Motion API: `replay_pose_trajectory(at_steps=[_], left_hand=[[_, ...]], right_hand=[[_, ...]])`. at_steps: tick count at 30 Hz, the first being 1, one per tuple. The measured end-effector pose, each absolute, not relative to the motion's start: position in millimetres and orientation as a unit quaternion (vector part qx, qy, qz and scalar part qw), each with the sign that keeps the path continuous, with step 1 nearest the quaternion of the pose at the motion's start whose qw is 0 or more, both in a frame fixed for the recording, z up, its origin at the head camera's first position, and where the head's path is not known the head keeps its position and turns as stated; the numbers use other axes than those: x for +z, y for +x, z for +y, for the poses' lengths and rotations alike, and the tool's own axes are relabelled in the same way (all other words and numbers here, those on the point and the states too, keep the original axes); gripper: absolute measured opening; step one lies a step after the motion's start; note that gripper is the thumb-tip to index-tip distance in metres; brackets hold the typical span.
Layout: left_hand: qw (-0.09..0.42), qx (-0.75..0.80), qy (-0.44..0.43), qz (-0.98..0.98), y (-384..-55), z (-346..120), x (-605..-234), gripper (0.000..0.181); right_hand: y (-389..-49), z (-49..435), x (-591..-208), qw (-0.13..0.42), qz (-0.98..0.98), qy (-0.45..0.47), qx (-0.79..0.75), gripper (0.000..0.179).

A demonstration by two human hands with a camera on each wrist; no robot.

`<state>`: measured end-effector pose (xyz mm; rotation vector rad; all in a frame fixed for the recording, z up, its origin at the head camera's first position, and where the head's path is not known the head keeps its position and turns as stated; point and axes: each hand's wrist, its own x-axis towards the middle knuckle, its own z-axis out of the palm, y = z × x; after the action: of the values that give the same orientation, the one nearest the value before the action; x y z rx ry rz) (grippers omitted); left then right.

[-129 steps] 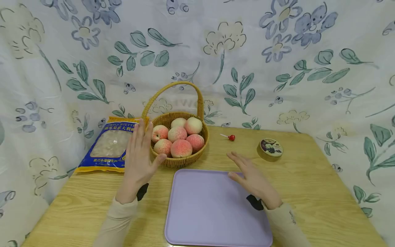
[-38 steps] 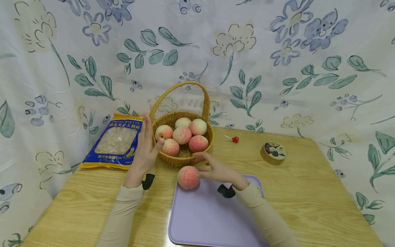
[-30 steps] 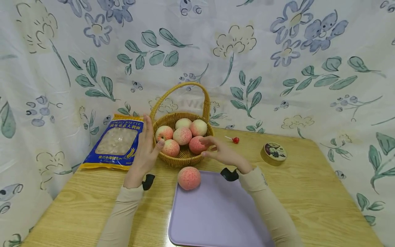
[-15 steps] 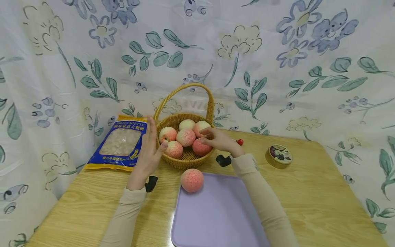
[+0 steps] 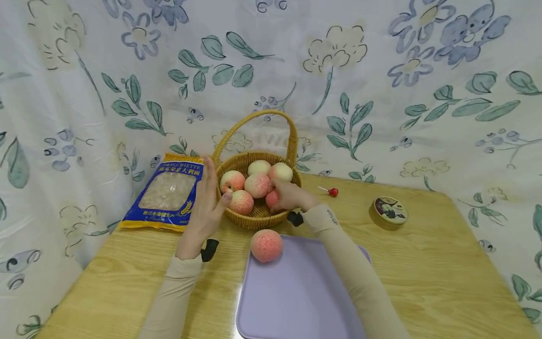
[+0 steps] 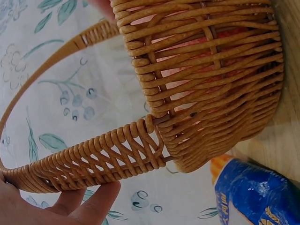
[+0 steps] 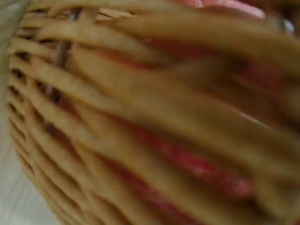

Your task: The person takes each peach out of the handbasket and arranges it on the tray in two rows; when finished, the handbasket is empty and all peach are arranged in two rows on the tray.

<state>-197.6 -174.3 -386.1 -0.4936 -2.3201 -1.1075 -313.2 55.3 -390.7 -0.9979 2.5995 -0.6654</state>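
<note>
A wicker basket point(image 5: 250, 222) with a tall arched handle point(image 5: 292, 141) holds several pink and cream peaches. My right hand point(image 5: 294, 194) reaches over its right rim, fingers and thumb around a red peach point(image 5: 272, 198) that it partly hides. With fingers straight, my left hand point(image 5: 204, 214) lies along the basket's left side. In the left wrist view its fingers point(image 6: 101, 201) touch the woven foot of the handle. One pink peach point(image 5: 267, 246) rests at the far left corner of a lilac tray point(image 5: 296, 287). Blurred basket weave point(image 7: 117, 108) fills the right wrist view, red showing through it.
A blue and yellow pasta bag point(image 5: 167, 190) lies left of the basket, beside the left hand. A red lollipop point(image 5: 333, 192) and a round tin point(image 5: 388, 213) are on the wooden table point(image 5: 440, 273) to the right. A floral curtain point(image 5: 271, 70) hangs behind.
One peach went from the basket to the tray's far left corner. My right hand then left it, moved back over the basket and took hold of another peach. The left hand stays by the basket.
</note>
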Motion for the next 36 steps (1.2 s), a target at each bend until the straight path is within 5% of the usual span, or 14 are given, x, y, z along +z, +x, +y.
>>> replay_pose_trajectory(at_steps=[17, 29, 36], left_hand=[[0.269, -0.399, -0.184, -0.857, -199, -176, -386, 0.086], [0.270, -0.403, -0.184, -0.855, -201, -176, -384, 0.089], [0.260, -0.411, -0.181, -0.855, -202, -175, -385, 0.091]], right_hand=[[-285, 110, -372, 0.210, 0.789, -0.293, -0.498, 0.050], [-242, 148, -412, 0.291, 0.682, -0.251, -0.622, 0.059], [-230, 149, -439, 0.251, 0.718, -0.264, -0.593, 0.062]])
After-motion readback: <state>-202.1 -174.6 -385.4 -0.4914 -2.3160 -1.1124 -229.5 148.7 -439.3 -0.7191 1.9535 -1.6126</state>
